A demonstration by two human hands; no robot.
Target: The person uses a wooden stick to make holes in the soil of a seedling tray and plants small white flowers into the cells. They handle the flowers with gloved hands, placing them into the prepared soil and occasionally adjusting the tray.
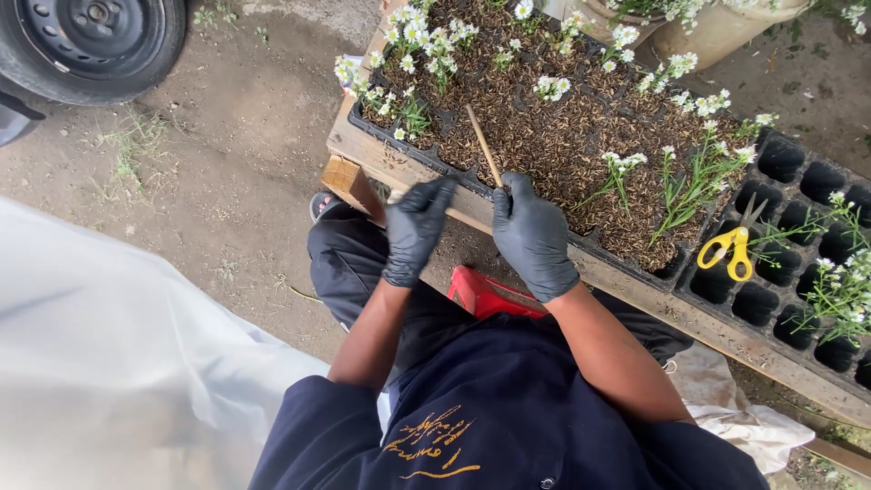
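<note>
Your right hand, in a black glove, pinches a thin wooden stick between thumb and fingers; the stick slants up and away over the black plastic seedling tray, its far end above the brown, husk-covered cells. Your left hand, also gloved, hovers just beside the right at the tray's near edge, fingers loosely extended, holding nothing. Small white-flowered seedlings stand in several cells. Yellow-handled scissors lie on empty cells, well right of both hands.
</note>
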